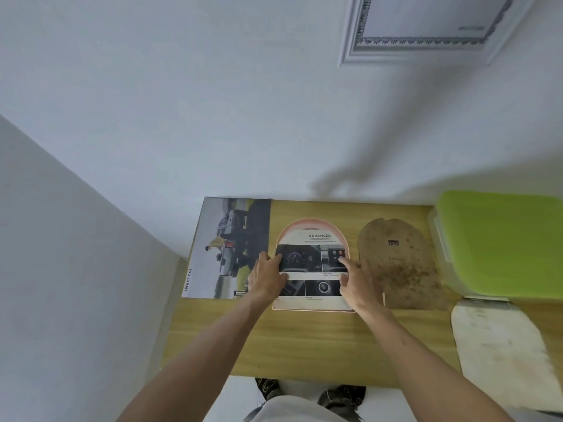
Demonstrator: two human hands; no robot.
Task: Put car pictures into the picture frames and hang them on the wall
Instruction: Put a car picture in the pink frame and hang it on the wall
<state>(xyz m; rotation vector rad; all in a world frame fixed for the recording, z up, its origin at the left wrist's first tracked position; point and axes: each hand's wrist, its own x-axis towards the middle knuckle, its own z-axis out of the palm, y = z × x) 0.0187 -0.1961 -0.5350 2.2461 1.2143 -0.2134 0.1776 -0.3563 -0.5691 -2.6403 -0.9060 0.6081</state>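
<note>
Arch-shaped frame (312, 226) lies flat on the desk, a car-interior picture (307, 263) on it.

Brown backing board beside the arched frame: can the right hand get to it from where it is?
Probably yes. The backing board lies flat on the table just right of the right hand, which rests on the arched frame. Nothing lies between them, and the board's top is bare.
</note>
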